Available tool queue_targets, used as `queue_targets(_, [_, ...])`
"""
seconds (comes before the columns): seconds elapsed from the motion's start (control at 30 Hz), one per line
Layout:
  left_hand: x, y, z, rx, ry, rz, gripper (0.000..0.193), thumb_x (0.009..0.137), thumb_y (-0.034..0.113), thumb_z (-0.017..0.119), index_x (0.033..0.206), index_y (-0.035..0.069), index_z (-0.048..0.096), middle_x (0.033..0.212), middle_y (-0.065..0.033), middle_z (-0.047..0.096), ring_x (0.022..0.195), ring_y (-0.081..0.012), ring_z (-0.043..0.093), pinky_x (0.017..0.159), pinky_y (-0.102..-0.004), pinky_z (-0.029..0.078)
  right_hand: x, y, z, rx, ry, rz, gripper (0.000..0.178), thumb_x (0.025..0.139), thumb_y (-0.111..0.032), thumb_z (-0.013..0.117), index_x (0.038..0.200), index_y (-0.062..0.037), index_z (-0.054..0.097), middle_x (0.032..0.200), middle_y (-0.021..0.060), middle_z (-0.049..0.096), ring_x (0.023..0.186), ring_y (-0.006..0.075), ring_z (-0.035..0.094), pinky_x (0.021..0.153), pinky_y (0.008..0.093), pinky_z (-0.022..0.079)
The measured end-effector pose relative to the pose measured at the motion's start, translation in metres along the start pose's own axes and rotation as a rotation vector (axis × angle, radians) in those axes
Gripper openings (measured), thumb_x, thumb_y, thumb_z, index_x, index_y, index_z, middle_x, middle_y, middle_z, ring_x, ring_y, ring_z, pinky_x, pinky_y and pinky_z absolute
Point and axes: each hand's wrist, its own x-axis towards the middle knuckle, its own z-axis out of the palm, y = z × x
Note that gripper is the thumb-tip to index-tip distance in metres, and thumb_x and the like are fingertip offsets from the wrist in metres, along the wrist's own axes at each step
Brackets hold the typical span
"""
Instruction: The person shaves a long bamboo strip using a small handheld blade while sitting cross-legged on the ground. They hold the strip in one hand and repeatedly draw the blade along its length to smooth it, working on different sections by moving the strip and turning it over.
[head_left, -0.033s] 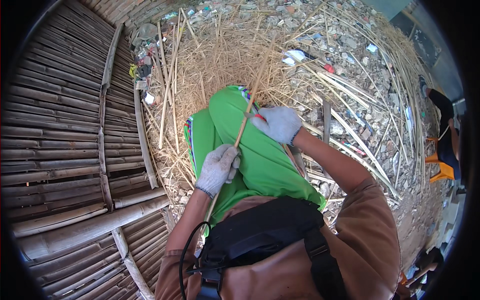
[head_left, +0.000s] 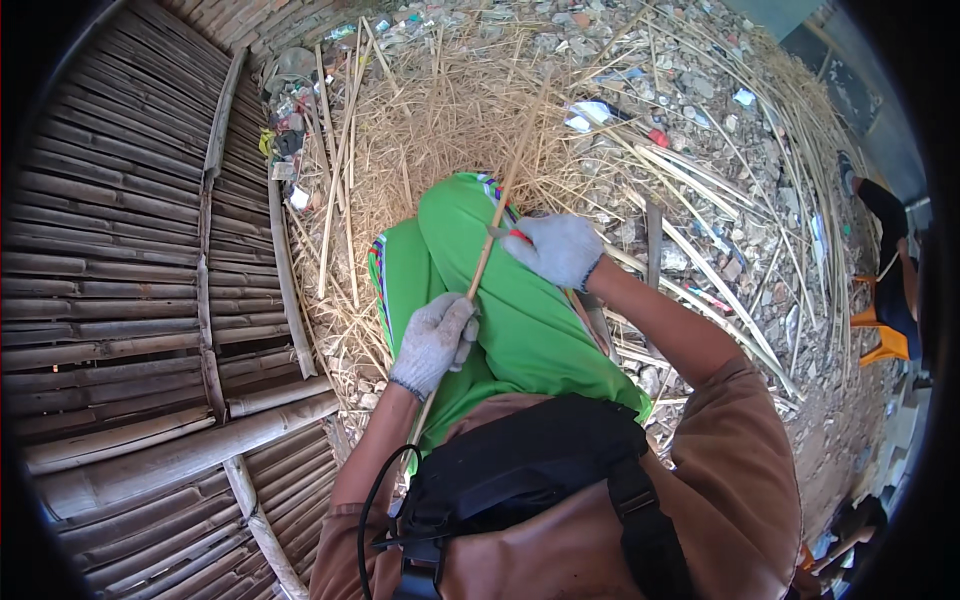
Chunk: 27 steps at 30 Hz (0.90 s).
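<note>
A long, thin bamboo strip (head_left: pixel 484 258) slants across my lap, its far end pointing away over the straw. My left hand (head_left: pixel 431 340), in a pale knitted glove, is closed around the strip's lower part. Farther up, my gloved right hand (head_left: pixel 562 249) grips a small knife (head_left: pixel 515 235) with a red handle. Its short blade meets the strip; most of the handle is hidden in the glove. Green cloth (head_left: pixel 530 320) with a striped border covers my legs beneath both hands.
Straw-like shavings (head_left: pixel 430 130) lie in front of me. Long bamboo strips (head_left: pixel 700 260) are scattered over rubble to the right. On the left stands a slatted bamboo platform (head_left: pixel 120 260). Another person (head_left: pixel 895 270) sits on an orange chair (head_left: pixel 880 338) at the far right.
</note>
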Motion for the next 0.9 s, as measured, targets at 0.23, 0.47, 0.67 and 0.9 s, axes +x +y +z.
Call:
queue_targets(0.23, [-0.047,0.004,-0.010,0.198,0.031,-0.007,0.040,0.117,0.037,0.057,0.090,0.007,0.062,0.063,0.0016,0.054,0.045,-0.0086,0.046,0.043,-0.0279,0.035,0.016,0.010,-0.009,-0.025,0.035,0.040,0.067,0.111,-0.069,0.044,0.096,-0.0107,0.074,0.088,0.0220,0.079,0.083,0.0425,0.079,0.076,0.0582,0.062])
queue_targets(0.47, [-0.089,-0.030,-0.034,0.280,0.044,-0.062,0.038,0.118,0.037,0.056,0.099,0.005,0.065,0.069,0.0005,0.057,0.052,-0.0084,0.052,0.047,-0.0287,0.040,0.033,0.026,-0.017,-0.061,0.039,0.045,0.068,0.111,-0.070,0.042,0.101,-0.0113,0.075,0.093,0.0211,0.080,0.087,0.0432,0.079,0.078,0.0584,0.061])
queue_targets(0.67, [-0.131,-0.076,-0.057,0.389,0.084,0.044,0.039,0.118,0.032,0.054,0.098,0.003,0.068,0.070,-0.0032,0.062,0.057,-0.0123,0.059,0.053,-0.0307,0.046,0.059,0.072,-0.042,-0.038,0.045,0.169,0.069,0.112,-0.069,0.040,0.110,-0.0125,0.079,0.108,0.0221,0.081,0.103,0.0444,0.078,0.092,0.0576,0.060])
queue_targets(0.9, [-0.140,-0.089,-0.063,0.529,0.146,0.099,0.028,0.115,0.028,0.061,0.119,0.001,0.071,0.080,-0.0084,0.069,0.075,-0.0175,0.067,0.068,-0.0348,0.054,0.106,0.186,-0.054,-0.031,0.214,0.463,0.075,0.114,-0.068,0.035,0.117,-0.0065,0.077,0.118,0.0264,0.079,0.112,0.0471,0.076,0.100,0.0564,0.058])
